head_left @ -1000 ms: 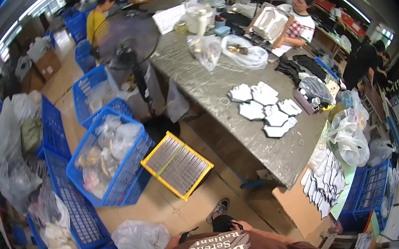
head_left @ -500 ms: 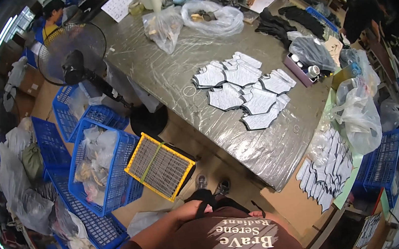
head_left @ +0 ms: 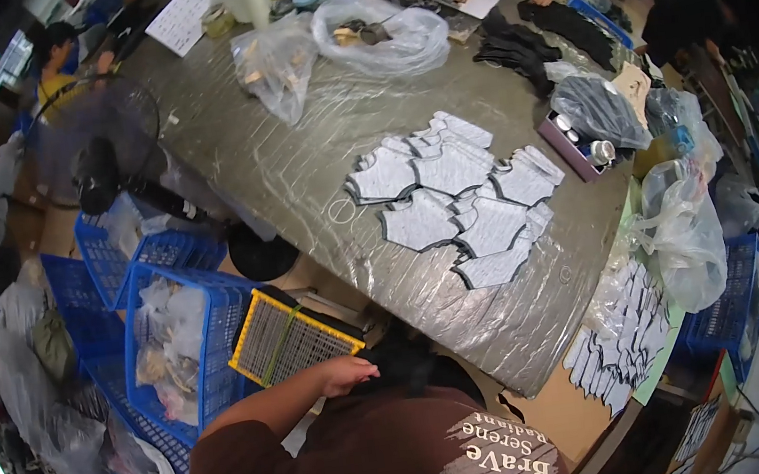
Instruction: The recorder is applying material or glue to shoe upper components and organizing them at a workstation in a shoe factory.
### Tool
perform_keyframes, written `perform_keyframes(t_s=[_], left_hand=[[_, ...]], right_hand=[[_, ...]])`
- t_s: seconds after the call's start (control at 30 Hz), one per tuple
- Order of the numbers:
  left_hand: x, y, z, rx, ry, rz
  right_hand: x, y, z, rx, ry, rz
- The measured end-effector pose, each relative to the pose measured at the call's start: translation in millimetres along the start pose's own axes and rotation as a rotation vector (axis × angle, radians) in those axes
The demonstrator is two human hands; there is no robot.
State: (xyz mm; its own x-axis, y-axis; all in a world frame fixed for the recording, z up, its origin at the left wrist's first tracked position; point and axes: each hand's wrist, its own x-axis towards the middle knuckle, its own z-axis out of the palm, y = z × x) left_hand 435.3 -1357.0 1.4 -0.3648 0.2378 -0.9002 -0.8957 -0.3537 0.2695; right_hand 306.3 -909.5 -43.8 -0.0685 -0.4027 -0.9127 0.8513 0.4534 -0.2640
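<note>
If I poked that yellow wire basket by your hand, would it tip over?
Probably, yes. The yellow wire basket sits tilted, leaning on the blue crate, so a nudge could slide or flop it. Its open mesh looks light for its size, and stiff. The left hand is close beside it.

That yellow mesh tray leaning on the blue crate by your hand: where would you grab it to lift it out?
Probably by the yellow frame along its near lower edge, coming from the side where the left hand already hovers. The yellow mesh tray lies tilted against the blue crate, so that rim is free and stiff, while the wire grid in the middle offers little to hold.
</note>
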Motion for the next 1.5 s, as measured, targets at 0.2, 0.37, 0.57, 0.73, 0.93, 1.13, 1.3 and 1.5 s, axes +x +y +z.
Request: perform_keyframes(t_s=[0.2, 0.37, 0.57, 0.73, 0.93, 1.13, 1.3, 1.5], left_hand=[[61, -59, -103, 1.053, 0.874, 0.257], [34, -32, -98, 0.807, 0.943, 0.130], [71, -61, -133, 0.791, 0.710, 0.152], [117, -110, -196, 0.296, 0.606, 0.211], [81, -59, -172, 0.245, 0.532, 0.321], [68, 25, -195, 0.361, 0.523, 0.293], [50, 82, -217, 0.422, 0.536, 0.243], [33, 84, -259, 0.465, 0.594, 0.180]], right_hand=[[2, 24, -25, -0.020, -0.011, -0.064], [3, 66, -35, -0.010, -0.006, -0.093], [9, 91, -38, -0.013, -0.001, -0.128], [29, 106, -32, 0.042, 0.233, -0.380], [-6, 22, 34, 0.060, 0.765, -0.414], [51, -1, 74, 0.141, 0.432, -0.371], [169, 54, 89, -0.170, 0.425, -0.572], [232, 40, 109, -0.618, 0.453, -0.309]])
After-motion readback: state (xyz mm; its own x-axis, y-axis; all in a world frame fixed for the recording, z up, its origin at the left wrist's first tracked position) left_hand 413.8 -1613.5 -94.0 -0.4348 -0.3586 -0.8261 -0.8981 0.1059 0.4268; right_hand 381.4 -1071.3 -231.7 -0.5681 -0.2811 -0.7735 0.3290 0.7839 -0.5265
